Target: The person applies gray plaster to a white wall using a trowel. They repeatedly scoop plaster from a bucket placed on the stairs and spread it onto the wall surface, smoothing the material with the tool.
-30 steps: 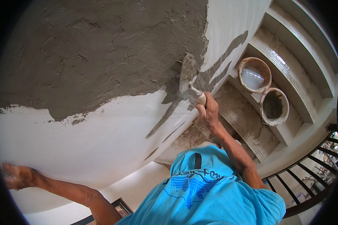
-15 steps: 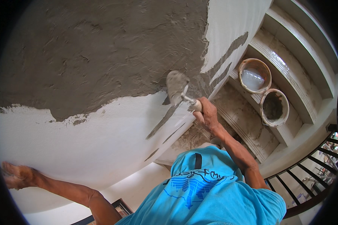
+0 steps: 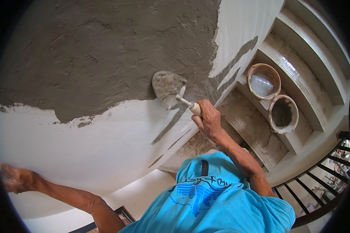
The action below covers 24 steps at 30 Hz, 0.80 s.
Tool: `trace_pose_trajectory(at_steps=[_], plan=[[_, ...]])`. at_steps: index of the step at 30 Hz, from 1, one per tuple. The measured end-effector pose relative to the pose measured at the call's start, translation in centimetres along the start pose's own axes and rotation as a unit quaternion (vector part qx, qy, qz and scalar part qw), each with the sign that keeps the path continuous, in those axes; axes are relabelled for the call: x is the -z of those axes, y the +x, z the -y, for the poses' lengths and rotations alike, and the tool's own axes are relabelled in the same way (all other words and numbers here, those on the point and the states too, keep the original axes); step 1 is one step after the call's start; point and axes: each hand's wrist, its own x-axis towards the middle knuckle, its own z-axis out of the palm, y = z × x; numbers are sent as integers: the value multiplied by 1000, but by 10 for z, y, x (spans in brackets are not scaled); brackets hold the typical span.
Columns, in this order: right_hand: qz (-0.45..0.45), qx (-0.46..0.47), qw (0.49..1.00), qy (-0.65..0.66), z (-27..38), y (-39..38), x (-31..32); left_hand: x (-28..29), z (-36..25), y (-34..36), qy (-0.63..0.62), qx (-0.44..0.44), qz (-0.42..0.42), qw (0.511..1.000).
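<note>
My right hand (image 3: pixel 209 122) is closed round the pale handle (image 3: pixel 196 109) of a trowel. Its plaster-coated blade (image 3: pixel 167 87) lies at the wall, over the ragged lower border of the wet grey plaster (image 3: pixel 105 54), where that meets the white wall (image 3: pixel 77 147). Grey streaks run down the white surface to the right of the blade. At the far left, my left hand (image 3: pixel 16 179) is at the lower white wall; its fingers are dim at the rim of the picture, and I cannot tell what, if anything, they hold.
Curved, dirty steps (image 3: pixel 299 81) climb on the right. On them stand a bucket (image 3: pixel 278 75) with a pale translucent thing inside and a bucket (image 3: pixel 294 116) with grey mix. A curved dark railing (image 3: pixel 315 194) is at the lower right, a blue shirt (image 3: pixel 206 202) below me.
The trowel has moved left and down along the plaster's edge, its blade now showing broader, and my right hand has followed it leftward. My left hand has hardly moved.
</note>
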Motion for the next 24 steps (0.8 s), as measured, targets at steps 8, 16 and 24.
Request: trace_pose_trajectory(at_steps=[8,16,24], plan=[[-59,-40,997,7,1,18,8,-5,20,3,-24,-21,-3,999],[-10,9,1000,4,7,-17,-5,-1,20,2,3,7,30,1000],[35,-74,992,96,30,-22,-30,-6,27,6,17,-31,-3,999]])
